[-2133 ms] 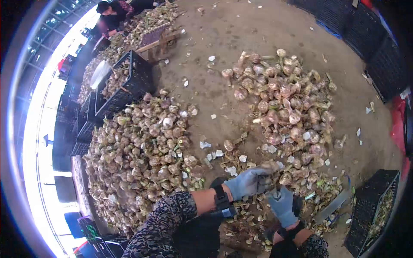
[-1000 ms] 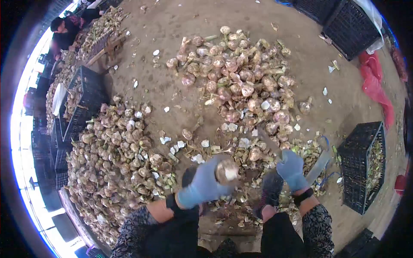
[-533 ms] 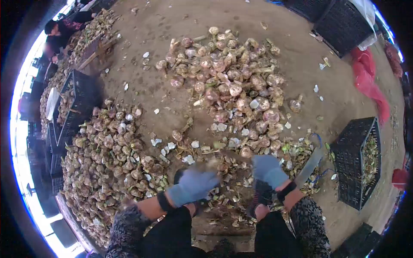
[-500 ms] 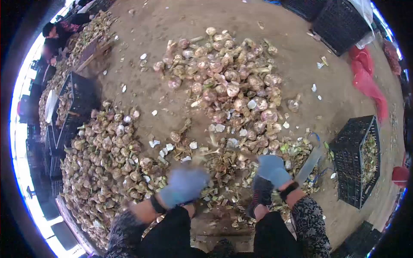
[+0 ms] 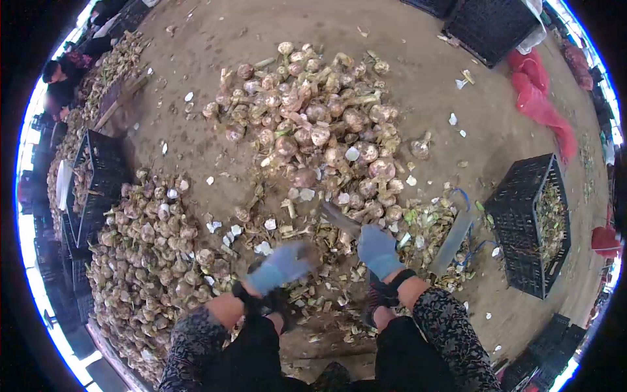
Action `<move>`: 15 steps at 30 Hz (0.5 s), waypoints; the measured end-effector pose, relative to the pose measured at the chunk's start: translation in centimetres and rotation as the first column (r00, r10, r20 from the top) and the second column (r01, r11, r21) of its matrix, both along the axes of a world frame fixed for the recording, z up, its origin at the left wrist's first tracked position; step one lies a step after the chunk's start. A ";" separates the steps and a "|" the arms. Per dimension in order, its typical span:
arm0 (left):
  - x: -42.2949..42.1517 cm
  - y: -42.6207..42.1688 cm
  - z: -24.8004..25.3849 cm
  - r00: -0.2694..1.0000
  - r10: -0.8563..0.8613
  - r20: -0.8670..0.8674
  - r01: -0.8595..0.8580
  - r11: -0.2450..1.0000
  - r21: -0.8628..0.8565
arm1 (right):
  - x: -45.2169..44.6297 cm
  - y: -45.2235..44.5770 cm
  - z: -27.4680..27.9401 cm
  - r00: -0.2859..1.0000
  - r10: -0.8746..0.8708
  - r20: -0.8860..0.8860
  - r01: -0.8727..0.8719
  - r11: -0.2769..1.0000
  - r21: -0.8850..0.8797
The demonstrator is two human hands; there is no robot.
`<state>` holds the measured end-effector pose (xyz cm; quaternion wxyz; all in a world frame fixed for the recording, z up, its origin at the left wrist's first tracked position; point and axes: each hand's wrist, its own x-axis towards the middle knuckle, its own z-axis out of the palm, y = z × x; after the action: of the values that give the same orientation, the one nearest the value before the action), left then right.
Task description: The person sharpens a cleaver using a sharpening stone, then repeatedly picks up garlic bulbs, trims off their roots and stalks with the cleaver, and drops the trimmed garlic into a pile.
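Note:
My right hand (image 5: 379, 253), in a blue-grey glove, is closed around a knife whose dark blade (image 5: 339, 219) points up and left over the trimmings. My left hand (image 5: 282, 266), gloved alike and blurred by motion, is closed on what looks like a brownish garlic bulb (image 5: 309, 253), largely smeared. Ahead of both hands lies a heap of untrimmed garlic (image 5: 313, 117) with stalks. A large pile of garlic bulbs (image 5: 147, 261) spreads out by my left arm. Cut stalks and peel (image 5: 326, 287) cover the ground between my feet.
A black crate (image 5: 522, 225) with trimmings stands tilted at the right, near a flat metal strip (image 5: 452, 243). Another black crate (image 5: 98, 183) is at the left. Red netting (image 5: 539, 104) and a dark crate (image 5: 490, 29) lie at the upper right. A person (image 5: 62, 78) sits far left.
The view has shifted, so the heaps and crates appear farther left. My right hand has moved left towards my left hand, and the knife blade now shows.

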<state>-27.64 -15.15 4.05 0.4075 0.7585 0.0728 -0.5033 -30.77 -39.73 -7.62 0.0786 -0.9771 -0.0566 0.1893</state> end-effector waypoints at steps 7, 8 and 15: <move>-3.1 -2.9 -3.5 0.741 0.380 -0.553 -0.643 0.638 -0.423 | -0.2 3.6 4.9 0.968 -0.232 -0.096 0.251 0.892 0.376; -2.8 -3.0 -2.5 0.644 0.464 -0.608 -0.750 0.539 -0.383 | -0.6 4.2 5.3 0.959 -0.272 -0.080 0.276 0.833 0.479; -2.9 -0.7 -3.6 0.550 0.499 -0.670 -0.818 0.159 -0.552 | -1.3 5.7 8.8 0.958 -0.166 -0.233 0.273 0.772 0.574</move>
<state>-30.50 -15.88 0.49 0.8722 0.2530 0.2212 -0.3555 -32.09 -34.00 1.14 0.4101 -0.8817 0.0080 0.2330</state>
